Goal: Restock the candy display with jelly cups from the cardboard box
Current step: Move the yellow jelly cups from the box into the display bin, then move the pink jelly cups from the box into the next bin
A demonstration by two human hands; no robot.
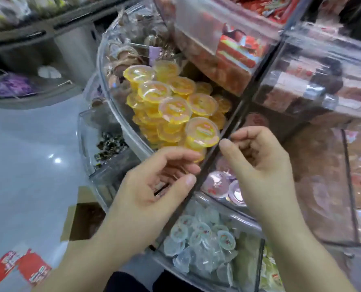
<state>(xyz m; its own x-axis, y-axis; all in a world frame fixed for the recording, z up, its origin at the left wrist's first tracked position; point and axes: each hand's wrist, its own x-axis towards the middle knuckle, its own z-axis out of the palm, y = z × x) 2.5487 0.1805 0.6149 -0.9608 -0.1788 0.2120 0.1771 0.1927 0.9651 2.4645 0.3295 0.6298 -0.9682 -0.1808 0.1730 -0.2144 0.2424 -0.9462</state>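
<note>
- Both hands hang in front of the display, palms partly up; the left hand (154,186) has loosely curled fingers holding nothing, just below the yellow jelly cups (175,102).
- Its partner, the right hand (257,163), is half curled and also empty, beside the dark divider (224,140).
- Yellow cups fill a clear curved bin (103,76), heaped high.
- Pale blue jelly cups (200,245) lie in a lower bin.
- An open cardboard box (78,220) sits on the floor at lower left.

Bright even overhead light, glare spots on floor (57,160); soft motion blur, edges bent w/ fisheye
</note>
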